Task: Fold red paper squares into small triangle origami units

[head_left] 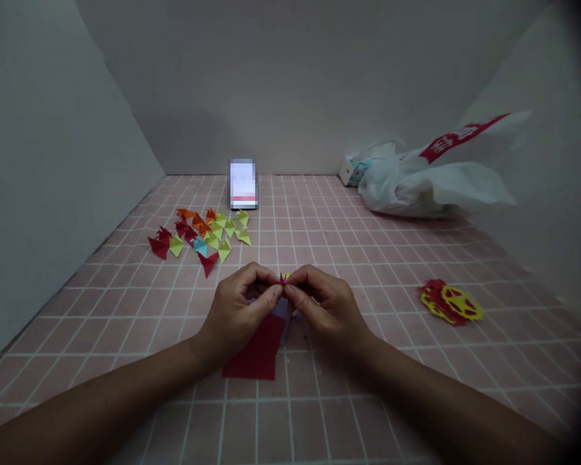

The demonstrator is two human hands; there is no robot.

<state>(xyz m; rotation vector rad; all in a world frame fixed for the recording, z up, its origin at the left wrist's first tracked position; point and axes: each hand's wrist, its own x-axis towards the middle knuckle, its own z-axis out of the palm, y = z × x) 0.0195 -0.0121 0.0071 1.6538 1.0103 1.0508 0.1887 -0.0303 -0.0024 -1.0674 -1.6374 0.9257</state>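
Between my two hands a small folded red paper [283,280] is pinched, its pleated points standing up from the fingertips. My left hand [246,300] grips it from the left with thumb and forefinger. From the right, my right hand [322,300] holds it the same way, the thumbs almost touching. Below the left hand lies a flat red paper sheet [256,352], partly covered by that hand. A greyish-purple paper [285,323] shows behind it. Something yellow peeks out behind the fingers, mostly hidden.
Several folded paper cranes [201,232] in red, orange, yellow and blue lie at the left. A lit phone [243,184] stands at the back. Red and yellow paper cut-outs [450,302] lie at the right. A white plastic bag [430,187] and a box [351,171] sit back right.
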